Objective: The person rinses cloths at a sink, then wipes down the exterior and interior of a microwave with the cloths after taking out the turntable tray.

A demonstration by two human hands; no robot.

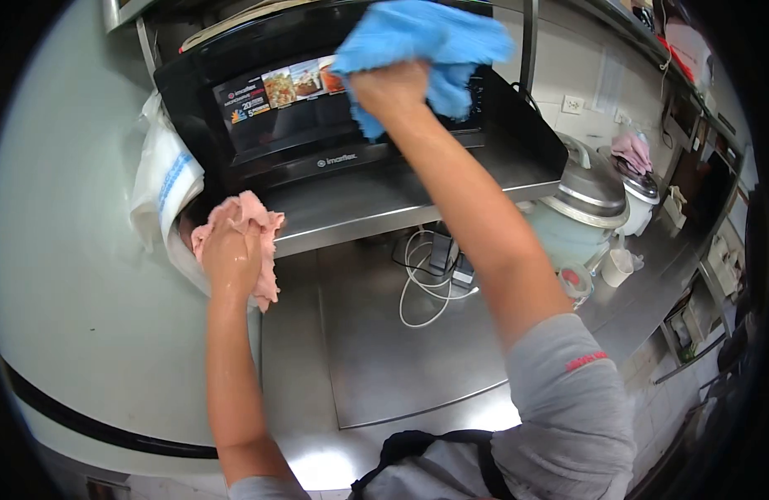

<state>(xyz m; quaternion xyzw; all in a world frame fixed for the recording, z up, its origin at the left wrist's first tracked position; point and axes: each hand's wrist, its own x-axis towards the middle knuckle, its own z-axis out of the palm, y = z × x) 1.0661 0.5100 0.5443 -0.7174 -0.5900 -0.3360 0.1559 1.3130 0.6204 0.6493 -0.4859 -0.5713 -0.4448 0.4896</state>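
Observation:
A black microwave (301, 158) with food pictures on its door stands on a steel shelf (351, 218). My right hand (393, 87) is raised in front of its upper right part, fingers closed on a blue cloth (430, 42) that covers some of the door and controls. Lower down at the left, my left hand (233, 254) grips a pink cloth (266, 250) by the shelf's left end. Beside that hand hangs a white cloth with a blue stripe (169, 179); how the two touch is partly hidden.
Under the shelf, white and black cables (408, 287) with adapters lie on a steel surface (401, 350). At the right are a large lidded pot (589, 196), a smaller cooker (639, 187), a white cup (618, 267) and a tape roll (574, 282). A pale panel (76, 250) borders the left.

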